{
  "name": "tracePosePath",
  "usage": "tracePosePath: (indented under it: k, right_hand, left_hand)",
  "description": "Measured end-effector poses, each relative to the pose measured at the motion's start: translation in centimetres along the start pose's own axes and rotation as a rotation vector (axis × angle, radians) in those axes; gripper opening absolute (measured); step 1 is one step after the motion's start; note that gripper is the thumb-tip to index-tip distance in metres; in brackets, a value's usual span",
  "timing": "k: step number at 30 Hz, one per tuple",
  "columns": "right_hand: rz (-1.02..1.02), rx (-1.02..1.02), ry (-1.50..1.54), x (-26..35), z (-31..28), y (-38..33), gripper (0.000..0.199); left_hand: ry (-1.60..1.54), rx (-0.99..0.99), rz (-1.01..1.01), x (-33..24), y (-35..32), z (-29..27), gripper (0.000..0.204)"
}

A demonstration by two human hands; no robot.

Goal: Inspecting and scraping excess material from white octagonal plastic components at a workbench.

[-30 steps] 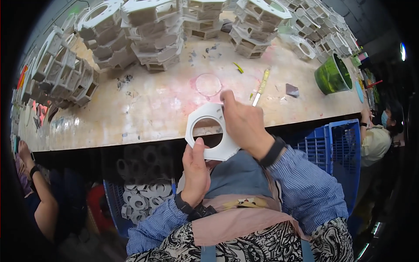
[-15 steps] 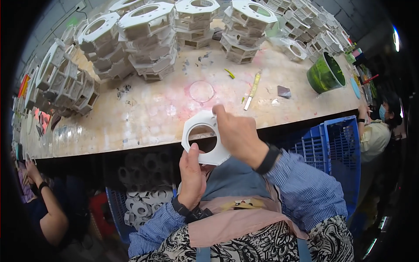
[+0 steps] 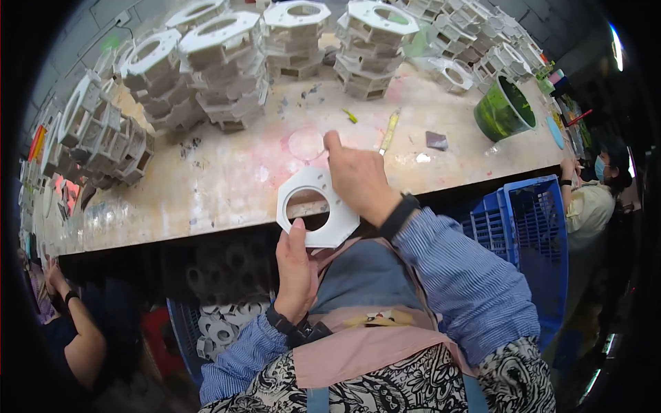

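Left hand (image 3: pixel 295 270) grips the lower edge of a white octagonal plate with a round central opening (image 3: pixel 318 206), thumb pressed up against its near rim, fingers curled behind. Right hand (image 3: pixel 359 180) closes over the plate's right side, index finger raised above the top edge; a dark band sits at its wrist. Both hands are closed on the plate, which is held tilted in the air just in front of the near edge of the workbench (image 3: pixel 227 186), above the person's lap.

Step in hand, as judged: inspection or hand-finishing of a single plate. The next move would call for a steady two-handed hold while the plate is turned, and care with its thin ring.

On the workbench beyond the plate: a yellow-handled tool (image 3: pixel 390 131) just behind the right hand, a small dark block (image 3: pixel 436 140) to its right, a green bucket (image 3: pixel 504 110) further right, lying on its side. Stacks of assembled white octagonal frames (image 3: pixel 224 65) line the far and left sides of the workbench.

Right of the workbench stands a blue plastic crate (image 3: pixel 530 234); beyond it sits another person in a light shirt (image 3: pixel 589 206). Below the workbench, left of the left hand, a blue crate holds white ring-shaped parts (image 3: pixel 217 330). Another person's arm (image 3: pixel 79 337) shows at far left. No labels or signs are legible; coloured items at the left and right rims are too small to identify.
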State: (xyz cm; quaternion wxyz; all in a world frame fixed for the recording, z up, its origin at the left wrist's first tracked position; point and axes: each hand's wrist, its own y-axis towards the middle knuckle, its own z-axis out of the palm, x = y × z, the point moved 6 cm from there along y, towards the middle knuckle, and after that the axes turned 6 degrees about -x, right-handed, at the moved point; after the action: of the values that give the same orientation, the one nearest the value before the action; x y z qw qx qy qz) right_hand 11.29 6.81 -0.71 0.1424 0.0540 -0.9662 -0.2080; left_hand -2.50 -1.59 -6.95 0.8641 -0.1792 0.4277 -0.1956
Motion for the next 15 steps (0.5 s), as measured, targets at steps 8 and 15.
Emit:
tracePosePath:
  k: [8, 15]
  right_hand:
    - [-0.120, 0.026, 0.198, 1.8, -1.4, -2.3, 0.021]
    - [0.081, -0.026, 0.222, -1.8, -2.3, -0.3, 0.013]
  left_hand:
    - [0.020, 0.009, 0.037, -0.1, 0.0, -0.2, 0.042]
    - [0.055, -0.033, -0.025, 0.5, 0.1, -1.8, 0.035]
